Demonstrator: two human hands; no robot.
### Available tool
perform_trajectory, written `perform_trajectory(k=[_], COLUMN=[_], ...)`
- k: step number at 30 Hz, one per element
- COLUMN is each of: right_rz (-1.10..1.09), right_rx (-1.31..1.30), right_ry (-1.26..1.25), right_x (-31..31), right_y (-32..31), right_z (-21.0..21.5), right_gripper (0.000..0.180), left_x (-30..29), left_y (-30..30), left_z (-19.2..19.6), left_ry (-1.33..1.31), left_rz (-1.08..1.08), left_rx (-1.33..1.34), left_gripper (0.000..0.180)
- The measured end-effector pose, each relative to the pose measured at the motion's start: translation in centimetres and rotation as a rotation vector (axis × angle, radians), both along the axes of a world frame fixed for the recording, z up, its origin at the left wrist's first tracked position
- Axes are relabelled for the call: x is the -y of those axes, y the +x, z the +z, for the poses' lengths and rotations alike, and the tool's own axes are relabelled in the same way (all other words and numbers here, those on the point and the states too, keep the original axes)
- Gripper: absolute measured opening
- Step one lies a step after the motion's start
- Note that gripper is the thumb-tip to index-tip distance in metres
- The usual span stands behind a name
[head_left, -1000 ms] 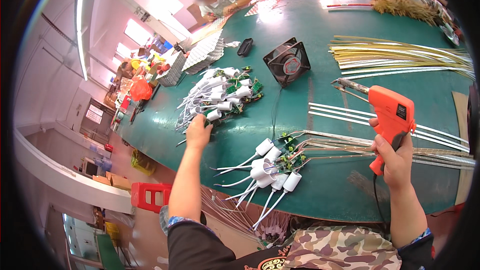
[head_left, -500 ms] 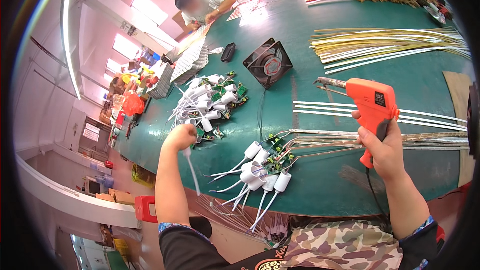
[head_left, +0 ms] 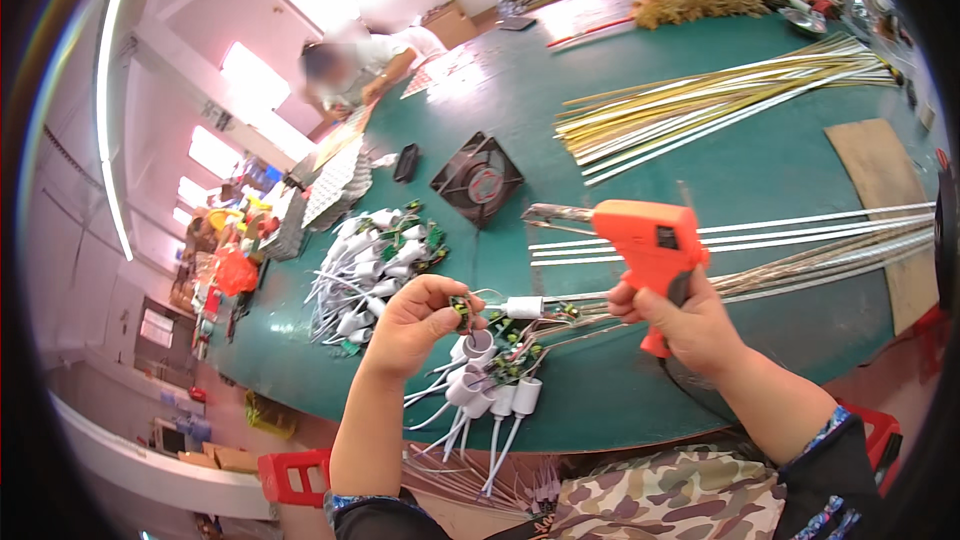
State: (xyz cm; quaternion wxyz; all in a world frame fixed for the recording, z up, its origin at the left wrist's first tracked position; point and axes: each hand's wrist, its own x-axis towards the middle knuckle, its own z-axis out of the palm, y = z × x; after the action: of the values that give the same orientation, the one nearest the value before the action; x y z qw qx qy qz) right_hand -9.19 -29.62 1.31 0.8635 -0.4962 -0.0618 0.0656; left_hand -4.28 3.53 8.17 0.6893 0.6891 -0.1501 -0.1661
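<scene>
My left hand (head_left: 408, 328) pinches a small green circuit board (head_left: 460, 312) between thumb and fingers, with thin wires by it. In my right hand (head_left: 688, 325) is an orange soldering gun (head_left: 645, 232), gripped by its handle, its metal tip pointing left above the table. Below and between the hands lies a cluster of white cylindrical housings (head_left: 465, 385) with white cables, and green boards (head_left: 515, 365) joined to thin strips. One white housing (head_left: 524, 307) lies on its side just right of my left fingers. The gun's tip touches nothing.
A pile of white housings with boards (head_left: 375, 265) lies to the left. Beyond stands a black square fan (head_left: 477, 180). Yellow and white strips (head_left: 700, 105) and a brown board (head_left: 880, 210) lie on the green table (head_left: 590, 405). A person (head_left: 370, 65) works at the far side.
My left hand has moved right from the pile's edge and now holds a circuit board over the near cluster. The soldering gun sits lower and further left in view. The view has shifted.
</scene>
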Motion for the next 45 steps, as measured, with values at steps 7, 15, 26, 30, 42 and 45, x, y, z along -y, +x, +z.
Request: perform_trajectory(k=[7, 15, 26, 30, 42, 45], right_rz=[-0.088, -0.030, -0.048, -0.052, -0.160, -0.122], right_rx=[0.048, -0.019, 0.128, 0.216, 0.247, 0.176], right_ry=[-0.008, -0.001, -0.095, -0.276, -0.487, -0.369], right_x=[0.0, 0.5, -0.9, -0.7, -0.2, -0.2], right_y=[0.5, -0.2, -0.2, 0.2, -0.2, -0.3], right_z=[0.3, 1.1, -0.7, -1.2, -0.6, 0.2], right_gripper=[0.035, 0.046, 0.062, 0.076, 0.072, 0.072], left_x=[2.1, -1.9, 10.1, 12.7, 14.6, 14.2], left_y=[3.1, 1.9, -0.2, -0.2, -1.6, -2.0], left_z=[1.3, 5.2, 0.3, -1.0, -1.8, -1.5], left_ry=[0.711, 0.123, -0.095, -0.065, 0.130, 0.192], left_rz=[0.124, 0.028, -0.127, -0.181, -0.116, -0.120], left_rx=[0.348, 0.052, -0.230, -0.228, -0.029, -0.035], left_gripper=[0.024, 0.028, 0.023, 0.019, 0.019, 0.018])
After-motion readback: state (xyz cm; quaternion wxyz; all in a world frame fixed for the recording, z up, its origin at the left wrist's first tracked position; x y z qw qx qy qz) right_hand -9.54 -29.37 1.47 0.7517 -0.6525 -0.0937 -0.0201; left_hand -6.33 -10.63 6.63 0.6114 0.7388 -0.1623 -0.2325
